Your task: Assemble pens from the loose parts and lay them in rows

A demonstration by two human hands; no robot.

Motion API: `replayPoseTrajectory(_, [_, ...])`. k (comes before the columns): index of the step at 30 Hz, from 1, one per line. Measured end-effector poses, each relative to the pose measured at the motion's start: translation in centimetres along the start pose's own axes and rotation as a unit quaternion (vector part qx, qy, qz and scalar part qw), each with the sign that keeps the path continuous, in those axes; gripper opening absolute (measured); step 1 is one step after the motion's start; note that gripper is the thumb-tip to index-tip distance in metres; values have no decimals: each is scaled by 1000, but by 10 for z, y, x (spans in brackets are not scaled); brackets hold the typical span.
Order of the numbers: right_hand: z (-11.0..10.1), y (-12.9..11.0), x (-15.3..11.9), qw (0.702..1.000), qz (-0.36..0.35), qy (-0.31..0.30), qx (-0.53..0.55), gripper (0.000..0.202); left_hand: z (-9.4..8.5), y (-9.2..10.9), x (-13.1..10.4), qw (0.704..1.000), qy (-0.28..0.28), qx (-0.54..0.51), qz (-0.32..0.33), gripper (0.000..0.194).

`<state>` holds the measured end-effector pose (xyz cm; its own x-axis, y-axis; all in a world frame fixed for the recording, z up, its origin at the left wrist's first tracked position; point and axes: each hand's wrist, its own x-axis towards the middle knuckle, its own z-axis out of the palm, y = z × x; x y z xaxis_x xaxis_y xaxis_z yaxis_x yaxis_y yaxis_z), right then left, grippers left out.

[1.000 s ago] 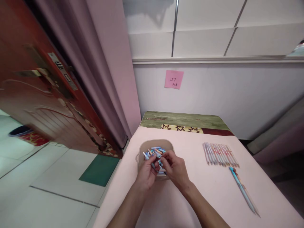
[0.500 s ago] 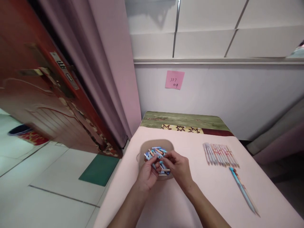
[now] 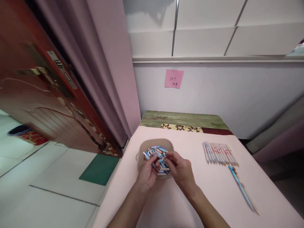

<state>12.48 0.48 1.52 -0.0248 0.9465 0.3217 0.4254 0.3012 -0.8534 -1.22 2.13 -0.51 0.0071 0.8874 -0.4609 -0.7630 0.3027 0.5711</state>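
Note:
Over a beige plastic tub [image 3: 144,146] full of short blue, white and orange pen parts [image 3: 163,170], both hands work close together. My left hand [image 3: 147,174] is closed around a light blue pen barrel [image 3: 159,155], its round end showing past the thumb. My right hand [image 3: 181,168] pinches thumb and forefinger together just right of that end. A small light blue bit seems to be at those fingertips, too small to name. Right of the hands lie two assembled pens [image 3: 242,188], one blue and one brownish, side by side.
A row of several clear-barrelled pens [image 3: 219,154] lies at the table's right. Pink cloth [image 3: 190,142] covers most of the table, with a green patterned strip [image 3: 182,117] at the back against the wall. A red door [image 3: 47,79] and purple curtain [image 3: 99,63] stand left.
The right hand's fingertips have drawn slightly right, away from the barrel end, opening a small gap. My left hand keeps its hold. The view has shifted slightly.

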Motion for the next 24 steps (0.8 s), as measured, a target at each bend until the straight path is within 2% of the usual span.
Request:
replayPoseTrajectory(3, [0,2,0,1000,0,-21,7,8,1,-3,-3,1000,-3,8,21,19])
replayPoseTrajectory(9, [-1,7,0,999,3,-38,-33,9,6,-7,-9,999,-20,28,7,22])
replayPoseTrajectory(16, [-8,-2,2,996,23,-65,-54,9,10,-9,-9,998,-41,48,11,21])
replayPoseTrajectory(18, [-8,0,5,995,34,-55,-73,8,11,-9,-10,999,-31,37,-11,18])
replayPoseTrajectory(20, [-9,5,9,996,56,-45,-57,17,12,-8,-9,998,-15,13,-59,12])
replayPoseTrajectory(22, [-9,10,10,995,85,-43,15,23,12,-6,-8,994,-13,-19,-108,4])
replayPoseTrajectory(24, [-9,14,7,991,97,-32,89,23,11,-4,-5,992,-12,-48,-119,6])
